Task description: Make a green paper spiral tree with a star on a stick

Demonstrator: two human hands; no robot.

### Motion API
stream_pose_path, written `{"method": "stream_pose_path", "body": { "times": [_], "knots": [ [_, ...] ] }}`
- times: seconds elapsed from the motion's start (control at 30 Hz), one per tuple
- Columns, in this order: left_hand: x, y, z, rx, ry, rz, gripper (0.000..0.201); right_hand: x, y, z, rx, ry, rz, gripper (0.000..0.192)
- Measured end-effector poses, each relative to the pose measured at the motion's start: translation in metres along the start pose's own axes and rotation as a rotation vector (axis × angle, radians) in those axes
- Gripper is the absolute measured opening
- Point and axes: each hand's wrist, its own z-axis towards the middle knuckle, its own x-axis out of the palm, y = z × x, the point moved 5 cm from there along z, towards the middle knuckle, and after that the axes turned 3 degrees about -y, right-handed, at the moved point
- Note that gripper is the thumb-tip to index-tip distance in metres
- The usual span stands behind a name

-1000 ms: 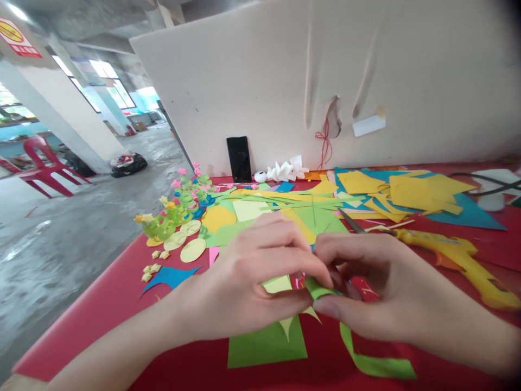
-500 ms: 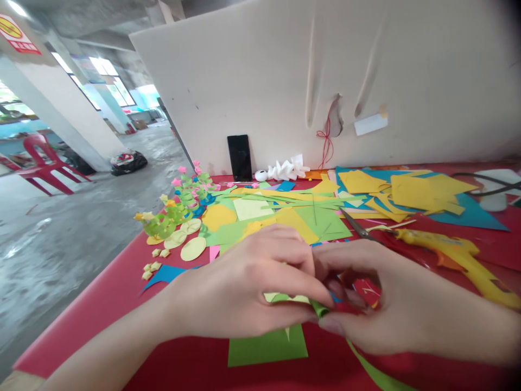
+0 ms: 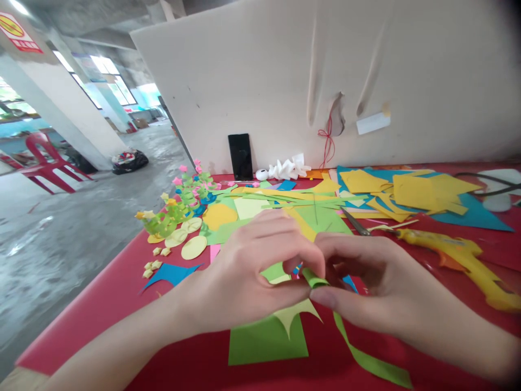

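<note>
red table [image 3: 101, 315], paper scraps behind. left hand [image 3: 244, 277] and right hand [image 3: 378, 293] both pinch a green strip [image 3: 358, 355] at its rolled end. the free length trails from the fingertips toward the near right, lying on the table.

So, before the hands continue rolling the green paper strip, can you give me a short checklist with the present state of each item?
1. Narrow green paper strip pinched by left hand and right hand: ok.
2. Strip's free tail lies loose on the red table: ok.
3. Roll tight and even: cannot tell, fingers hide it.
4. Metal scissors apart from both hands: ok.
5. Yellow glue gun apart from the hands: ok.
</note>
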Motion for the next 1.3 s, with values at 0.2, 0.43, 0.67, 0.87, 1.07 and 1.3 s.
{"method": "stream_pose_path", "body": {
  "times": [0.2,0.43,0.67,0.87,1.07,1.3],
  "knots": [
    [0.003,-0.003,0.0,0.072,0.134,-0.006,0.014,-0.002,0.01,-0.002,-0.087,-0.001,-0.1,0.016],
    [0.002,-0.004,-0.001,0.085,0.252,-0.027,0.013,-0.005,0.01,-0.005,-0.103,0.086,-0.21,0.02],
    [-0.003,-0.002,0.0,0.081,0.081,-0.015,0.005,-0.008,0.01,-0.004,-0.06,0.065,-0.203,0.013],
    [-0.006,-0.001,0.0,0.036,-0.096,-0.031,0.006,-0.002,0.004,-0.003,0.007,0.026,0.055,0.009],
    [-0.001,-0.004,0.0,0.083,-0.1,-0.019,0.008,0.004,-0.001,-0.006,-0.038,-0.082,0.166,0.011],
    [0.0,-0.003,-0.001,0.101,-0.037,0.063,0.007,0.001,0.003,-0.004,-0.071,-0.059,0.028,0.005]
  ]
}}
